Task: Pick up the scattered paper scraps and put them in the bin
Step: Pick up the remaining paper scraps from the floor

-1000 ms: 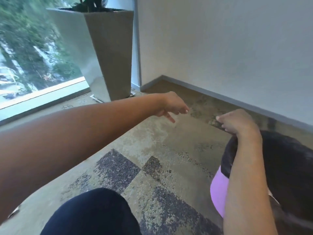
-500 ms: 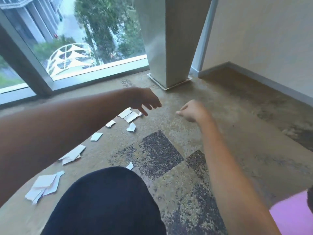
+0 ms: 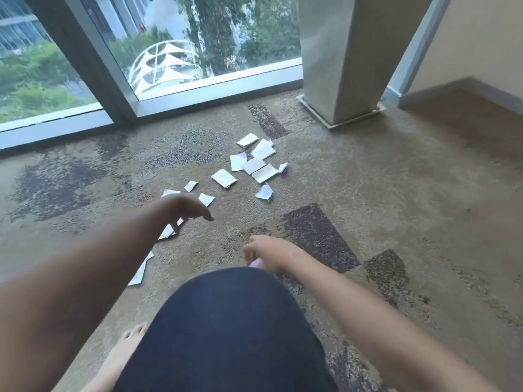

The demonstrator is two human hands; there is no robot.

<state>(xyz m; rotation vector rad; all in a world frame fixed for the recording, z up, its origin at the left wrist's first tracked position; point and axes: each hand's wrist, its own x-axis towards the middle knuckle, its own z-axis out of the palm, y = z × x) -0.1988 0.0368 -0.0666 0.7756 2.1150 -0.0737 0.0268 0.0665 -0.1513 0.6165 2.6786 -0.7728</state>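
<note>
White paper scraps (image 3: 256, 165) lie scattered on the carpet (image 3: 396, 193) across the middle of the frame, the thickest cluster just above centre, several pieces overlapping or touching one another. One crumpled scrap (image 3: 264, 191) sits alone just below and right of that cluster. A looser trail of smaller pieces runs down and to the left from there, ending in a few scraps (image 3: 138, 274) at centre left, partly hidden behind the left forearm. The bin does not show.

The left hand (image 3: 184, 206) hangs above that trail a little left of centre, palm down, fingers spread apart and loosely bent, tips pointing down toward a scrap (image 3: 169, 232) directly beneath; whether a fingertip touches it I cannot tell. The right hand (image 3: 268, 253) is lower, just right of centre, close to the carpet, its fingers bent down around a small white scrap (image 3: 256, 263) that peeks out beneath them; the picture is blurred there, so the grip is not plain.

A knee in dark cloth (image 3: 226, 329) fills the bottom centre, and a bare foot (image 3: 124, 349) rests on the carpet at lower left. The carpet is tan with dark mottled patches. A large window (image 3: 175, 52) spans the upper left, and a tall grey planter (image 3: 339, 66) stands on a square base at the upper right, beside a pale wall (image 3: 481, 46)
</note>
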